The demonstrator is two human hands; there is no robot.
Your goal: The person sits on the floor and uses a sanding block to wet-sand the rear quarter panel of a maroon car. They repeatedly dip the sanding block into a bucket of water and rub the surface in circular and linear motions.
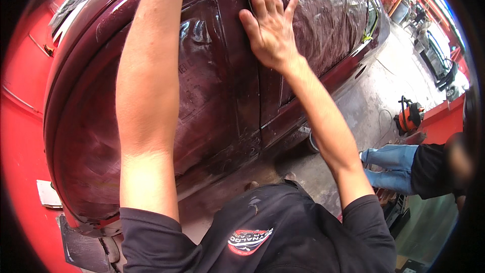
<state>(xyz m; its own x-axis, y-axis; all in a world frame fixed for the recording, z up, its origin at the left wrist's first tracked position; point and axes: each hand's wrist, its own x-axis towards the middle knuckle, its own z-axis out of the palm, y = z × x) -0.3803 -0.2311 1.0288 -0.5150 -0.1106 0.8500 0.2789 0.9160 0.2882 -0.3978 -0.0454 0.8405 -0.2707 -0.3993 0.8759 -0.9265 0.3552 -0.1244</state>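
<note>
A person looks down along both bare arms, which stretch up over a dark maroon car. The car fills most of the view, sweeping from eight o'clock up through twelve and round to two; its paint looks dull and streaked in patches. The right hand, between twelve and one o'clock, is open and flat, palm toward the car, fingers spread and thumb out to the left. It grasps nothing; whether the palm presses on the car cannot be told for certain. A dark panel seam runs down close to its thumb side, and at one o'clock, just beyond the fingers, wrinkled clear plastic film covers a window. The left forearm rises from seven o'clock to eleven; the left hand lies past the upper edge, so its grip cannot be told.

The wearer's black T-shirt is at six o'clock. A red wall stands at nine. At three, an orange-and-black vacuum cleaner sits on the grey floor. Between three and four, another person in blue jeans appears.
</note>
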